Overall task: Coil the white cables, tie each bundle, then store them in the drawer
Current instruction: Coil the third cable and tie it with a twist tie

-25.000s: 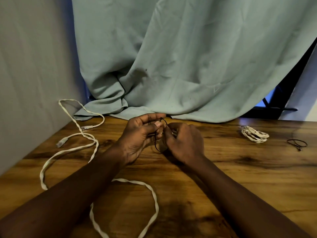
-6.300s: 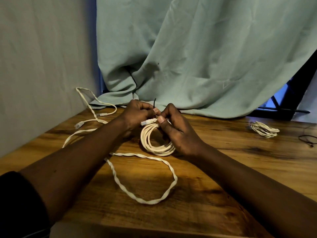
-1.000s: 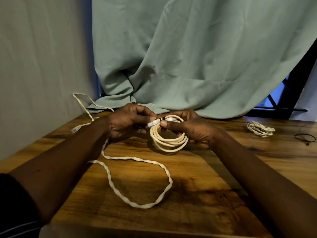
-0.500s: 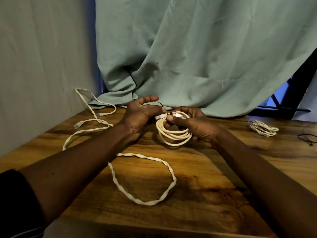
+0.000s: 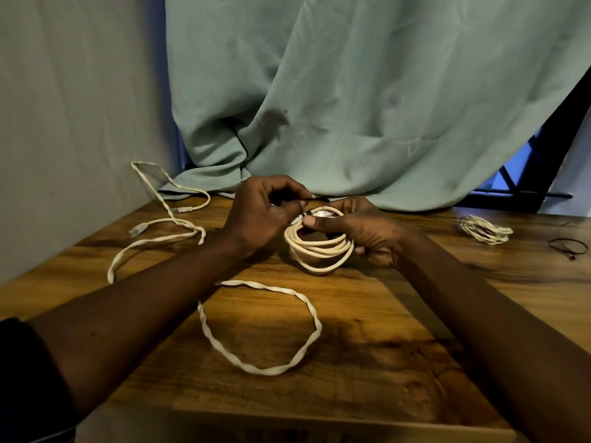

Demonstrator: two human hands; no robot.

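Observation:
A coiled white cable (image 5: pixel 319 247) is held upright just above the wooden table (image 5: pixel 367 346). My right hand (image 5: pixel 364 230) grips the top of the coil between thumb and fingers. My left hand (image 5: pixel 262 212) pinches a thin black tie (image 5: pixel 315 197) at the coil's top, beside the cable's plug ends. A long flat white cable (image 5: pixel 265 369) lies loose on the table in a big loop, running back to the left wall. A second coiled white bundle (image 5: pixel 486 230) lies at the far right.
A black tie loop (image 5: pixel 567 246) lies near the table's right edge. A teal curtain (image 5: pixel 351 107) hangs behind the table and rests on its back edge. A grey wall (image 5: pixel 73 107) borders the left side. No drawer is in view.
My left hand's fingers have curled in and now pinch the black tie at the coil's top. My right hand still holds the coil in about the same place.

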